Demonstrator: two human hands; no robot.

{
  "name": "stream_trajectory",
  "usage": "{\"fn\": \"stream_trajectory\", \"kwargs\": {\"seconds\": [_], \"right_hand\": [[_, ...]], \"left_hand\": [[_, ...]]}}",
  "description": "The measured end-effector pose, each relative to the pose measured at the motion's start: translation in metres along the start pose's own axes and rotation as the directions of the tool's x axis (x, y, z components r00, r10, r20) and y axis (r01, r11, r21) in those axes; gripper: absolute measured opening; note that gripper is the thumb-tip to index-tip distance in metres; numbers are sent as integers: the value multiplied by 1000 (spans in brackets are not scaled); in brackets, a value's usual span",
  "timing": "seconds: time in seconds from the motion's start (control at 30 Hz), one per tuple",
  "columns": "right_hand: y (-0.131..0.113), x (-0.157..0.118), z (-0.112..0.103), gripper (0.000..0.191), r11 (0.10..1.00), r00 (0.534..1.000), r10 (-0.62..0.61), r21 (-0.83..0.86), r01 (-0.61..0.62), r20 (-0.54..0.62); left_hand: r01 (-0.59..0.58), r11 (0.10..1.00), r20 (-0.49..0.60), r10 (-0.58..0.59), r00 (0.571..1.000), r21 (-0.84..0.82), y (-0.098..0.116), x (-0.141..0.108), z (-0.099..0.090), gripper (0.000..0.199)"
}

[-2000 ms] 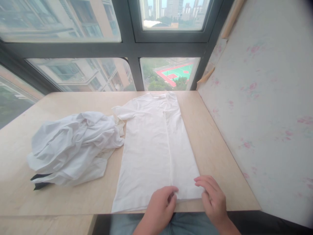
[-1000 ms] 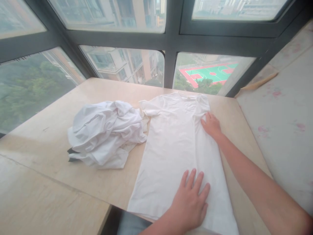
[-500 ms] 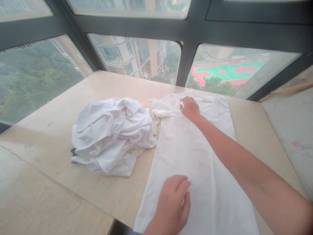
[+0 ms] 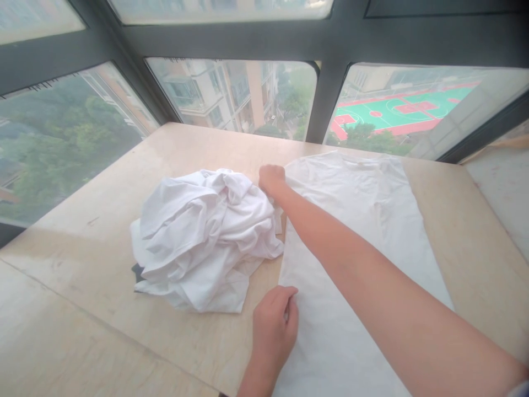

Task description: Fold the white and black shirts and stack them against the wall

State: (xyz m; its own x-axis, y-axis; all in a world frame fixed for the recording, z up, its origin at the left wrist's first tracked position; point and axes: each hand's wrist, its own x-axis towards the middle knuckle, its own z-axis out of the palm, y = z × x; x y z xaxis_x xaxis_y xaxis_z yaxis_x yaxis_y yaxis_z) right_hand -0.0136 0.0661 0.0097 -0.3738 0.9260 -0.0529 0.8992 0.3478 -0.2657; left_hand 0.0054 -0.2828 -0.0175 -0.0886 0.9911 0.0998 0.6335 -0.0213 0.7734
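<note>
A white shirt point(image 4: 355, 215) lies spread out lengthwise, its neckline end toward the window. My right hand point(image 4: 271, 179) reaches across it and is closed at its upper left edge, where the sleeve is; the cloth in the fingers is mostly hidden. Lower down, my left hand point(image 4: 275, 314) pinches the left edge of the same shirt, thumb against fingers. To the left of both hands sits a crumpled heap of white clothes point(image 4: 206, 237), close beside the shirt.
The beige stone-look counter point(image 4: 99, 264) carries everything, with a seam running across its front left. Dark window frames point(image 4: 231, 41) border its back. A pale patterned cloth or panel point(image 4: 502, 187) stands at the right. A small dark piece point(image 4: 138, 275) pokes out under the heap.
My right hand has moved left from the shirt's top to its upper left edge and closed. My left hand has shifted from the shirt's surface to its left edge and closed there.
</note>
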Motion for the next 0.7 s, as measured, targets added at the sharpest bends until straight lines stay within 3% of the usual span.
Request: {"fn": "stream_trajectory", "kwargs": {"seconds": [0.1, 0.2, 0.3, 0.37, 0.43, 0.53, 0.6, 0.7], "right_hand": [[18, -3, -18, 28, 990, 994, 84, 123, -75, -66], [51, -17, -42, 29, 920, 953, 194, 380, -94, -234], [97, -54, -54, 31, 774, 872, 323, 632, -21, -367], [131, -89, -51, 33, 676, 834, 428, 736, -40, -349], [163, -125, -40, 31, 662, 828, 483, 738, -133, -284], [197, -165, -23, 30, 752, 861, 471, 598, -277, -193], [209, -175, -16, 32, 798, 864, 469, 509, -325, -184], [215, -167, -16, 29, 843, 872, 449, 417, -340, -197]], "left_hand": [[0, 1000, 0, 0, 1000, 10, 0, 0, 0, 22], [-7, 999, 4, 7, 1000, 37, -1, -1, 0, 22], [-22, 998, 13, 21, 1000, 65, -2, 0, 0, 21], [-23, 997, 25, 21, 999, 77, -1, 1, 0, 21], [-12, 997, 45, 9, 999, 83, 1, 4, -1, 20], [9, 998, 65, -13, 998, 65, 4, 6, -5, 19], [10, 999, 64, -13, 998, 51, 6, 7, -7, 20], [-21, 996, 44, 17, 999, 81, 9, 19, -9, 19]]}}
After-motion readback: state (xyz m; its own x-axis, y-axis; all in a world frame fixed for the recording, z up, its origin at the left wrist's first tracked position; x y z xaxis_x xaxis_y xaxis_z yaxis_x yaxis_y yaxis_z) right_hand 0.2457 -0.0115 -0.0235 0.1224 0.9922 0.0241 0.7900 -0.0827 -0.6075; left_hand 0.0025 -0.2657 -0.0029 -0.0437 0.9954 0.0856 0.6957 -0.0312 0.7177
